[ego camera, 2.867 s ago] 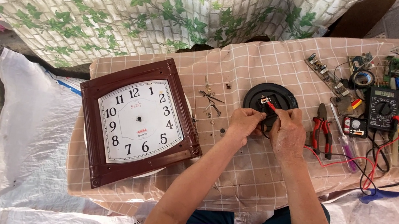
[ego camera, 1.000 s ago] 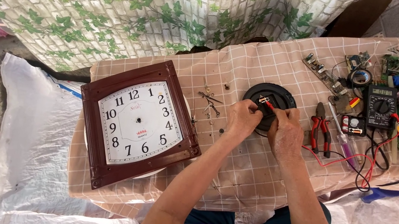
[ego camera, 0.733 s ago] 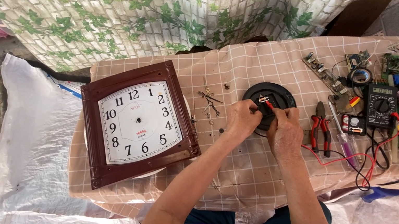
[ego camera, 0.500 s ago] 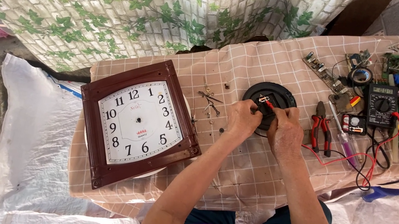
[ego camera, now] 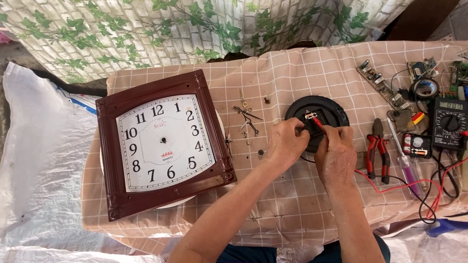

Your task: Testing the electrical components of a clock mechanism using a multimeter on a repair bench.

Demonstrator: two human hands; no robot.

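From the head camera, both hands meet over a black round clock-movement housing (ego camera: 317, 118) lying on the checked cloth (ego camera: 298, 197) of the table. The left hand (ego camera: 286, 144) curls its fingers against the housing's near edge. The right hand (ego camera: 335, 155) pinches a red probe tip (ego camera: 317, 122) onto the housing's middle; its red lead (ego camera: 399, 186) runs toward the multimeter (ego camera: 449, 120). Left of them lies a brown square wall clock (ego camera: 163, 142), with red pliers (ego camera: 378, 153) to the right.
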